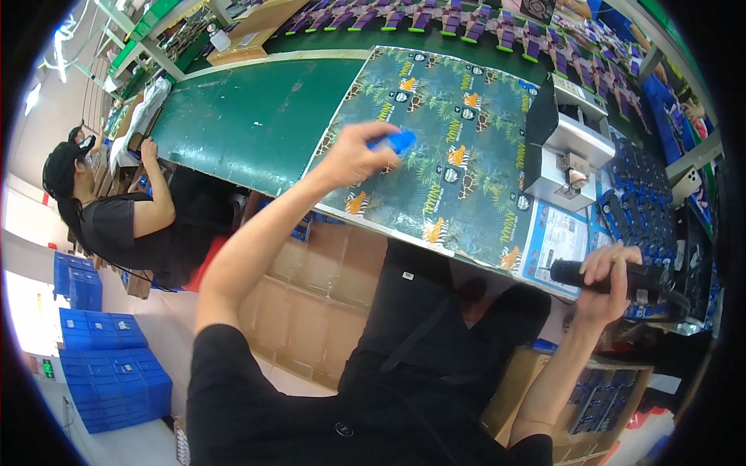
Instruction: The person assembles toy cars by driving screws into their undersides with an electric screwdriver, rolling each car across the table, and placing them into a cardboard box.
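Observation:
My left hand (359,158) is closed around a small blue piece (399,142), held above a sheet printed with animals and leaves (435,167). The piece's exact kind is hard to make out, as my fingers cover part of it. At the right front corner of the bench, my right hand (608,281) grips a black cylindrical tool (571,272) that resembles an electric screwdriver. Its blunt end points left, and the rest runs right past my fingers. Beyond the tool stands a white and grey metal fixture (575,155) on the bench.
A green bench top (233,124) extends left. Rows of purple and green parts (466,27) line the far side. Many blue and black parts (641,202) lie at right. An open carton (614,388) stands below; another person (116,210) works at left, near stacked blue boxes (116,380).

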Demonstrator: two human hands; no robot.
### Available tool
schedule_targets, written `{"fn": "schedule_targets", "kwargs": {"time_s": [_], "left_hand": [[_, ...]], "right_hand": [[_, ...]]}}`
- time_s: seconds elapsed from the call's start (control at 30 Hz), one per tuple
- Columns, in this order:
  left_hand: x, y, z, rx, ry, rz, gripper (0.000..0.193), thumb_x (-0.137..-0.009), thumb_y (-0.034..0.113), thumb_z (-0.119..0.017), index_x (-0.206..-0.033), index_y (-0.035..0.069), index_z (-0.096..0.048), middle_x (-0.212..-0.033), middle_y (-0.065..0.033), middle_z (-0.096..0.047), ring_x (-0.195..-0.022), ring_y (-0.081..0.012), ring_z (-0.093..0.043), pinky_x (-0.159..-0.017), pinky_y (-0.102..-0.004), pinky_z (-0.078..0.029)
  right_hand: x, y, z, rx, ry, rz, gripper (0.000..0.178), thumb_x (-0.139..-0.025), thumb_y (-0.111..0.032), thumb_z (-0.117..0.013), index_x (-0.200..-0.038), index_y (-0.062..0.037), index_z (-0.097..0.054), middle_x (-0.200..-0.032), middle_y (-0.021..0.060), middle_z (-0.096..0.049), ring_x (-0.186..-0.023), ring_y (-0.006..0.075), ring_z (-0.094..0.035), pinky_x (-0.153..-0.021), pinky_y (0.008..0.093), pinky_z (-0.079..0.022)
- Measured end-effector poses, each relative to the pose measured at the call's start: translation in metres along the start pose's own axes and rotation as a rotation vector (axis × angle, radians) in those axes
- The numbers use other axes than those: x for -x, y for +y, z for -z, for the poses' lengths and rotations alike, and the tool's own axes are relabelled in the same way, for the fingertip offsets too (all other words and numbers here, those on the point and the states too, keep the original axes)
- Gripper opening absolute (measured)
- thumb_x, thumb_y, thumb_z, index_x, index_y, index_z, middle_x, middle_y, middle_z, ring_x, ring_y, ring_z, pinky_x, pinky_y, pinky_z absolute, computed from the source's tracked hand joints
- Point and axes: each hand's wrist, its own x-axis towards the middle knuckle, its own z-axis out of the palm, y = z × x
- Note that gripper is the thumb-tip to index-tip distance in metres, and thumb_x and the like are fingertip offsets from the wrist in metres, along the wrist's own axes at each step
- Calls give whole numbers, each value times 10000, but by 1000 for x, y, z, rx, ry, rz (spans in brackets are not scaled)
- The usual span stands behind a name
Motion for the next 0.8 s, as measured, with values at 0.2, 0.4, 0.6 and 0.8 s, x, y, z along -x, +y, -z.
{"fn": "schedule_targets", "kwargs": {"time_s": [0.2, 0.4, 0.6, 0.8], "left_hand": [[34, 12, -34, 1468, 81, 279, 835, -822, 827, -405, -1040, 49, -615, -959, -139, -669, -804, -275, -678, -740, -426, -595], [50, 22, -74, 1852, 8, 303, 841, -837, 824, -391, -1045, 40, -612, -937, -140, -651, -837, -282, -630, -827, -490, -558], [60, 33, -92, 1805, -43, 197, 650, -871, 592, -600, -1171, 18, -549, -1021, -165, -624, -885, -290, -618, -856, -537, -560], [66, 37, -99, 1746, -66, 171, 416, -890, 240, -666, -1207, 18, -513, -1088, -148, -573, -960, -272, -594, -907, -517, -550]], "right_hand": [[-6, 16, -19, 79, 79, -61, 132, -897, -90, -611, -929, -28, -499, -648, 47, -470, -528, 140, -479, -560, 276, -427], [-2, 16, -19, 96, 92, -53, 120, -897, -54, -613, -938, -16, -507, -636, 47, -480, -515, 136, -487, -561, 284, -435], [-2, 14, -15, 94, 152, -79, 120, -902, -58, -615, -936, -20, -507, -619, 52, -492, -511, 133, -484, -564, 280, -428], [-2, 12, -11, 98, 164, -71, 136, -904, -74, -623, -936, -17, -504, -623, 46, -489, -517, 128, -492, -565, 272, -439]]}}
